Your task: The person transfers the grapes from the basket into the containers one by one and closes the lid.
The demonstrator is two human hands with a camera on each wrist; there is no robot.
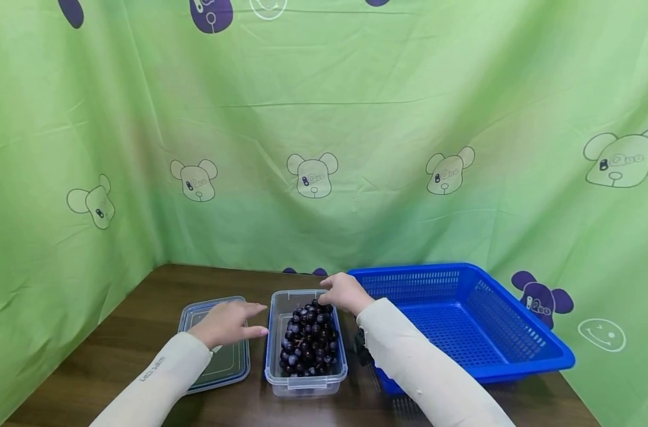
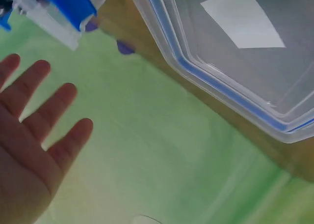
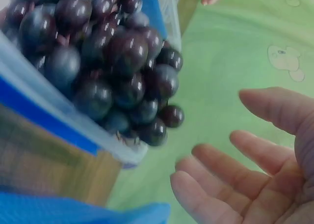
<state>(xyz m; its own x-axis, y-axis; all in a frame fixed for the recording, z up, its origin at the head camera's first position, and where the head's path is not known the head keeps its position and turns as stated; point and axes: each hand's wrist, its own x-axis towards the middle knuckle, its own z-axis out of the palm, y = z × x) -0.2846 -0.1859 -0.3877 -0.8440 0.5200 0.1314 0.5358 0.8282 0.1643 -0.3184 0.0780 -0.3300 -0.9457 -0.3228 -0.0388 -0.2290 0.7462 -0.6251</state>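
Note:
A clear plastic container (image 1: pixel 274 332) full of dark grapes (image 1: pixel 309 341) stands on the brown table. My left hand (image 1: pixel 232 321) hovers over the container's lid (image 1: pixel 233 362), fingers straight and spread, their tips close to the container's left wall. In the left wrist view the left hand (image 2: pixel 39 130) holds nothing, with the lid (image 2: pixel 235 52) beyond it. My right hand (image 1: pixel 344 292) is over the container's far end, just above the grapes. The right wrist view shows that right hand (image 3: pixel 245 184) with loose, empty fingers beside the grapes (image 3: pixel 98 62).
An empty blue mesh basket (image 1: pixel 521 350) sits directly right of the container, under my right forearm. Green cloth with bear prints hangs behind and on both sides. The brown table (image 1: pixel 137 332) shows bare wood to the left of the lid and along its front edge.

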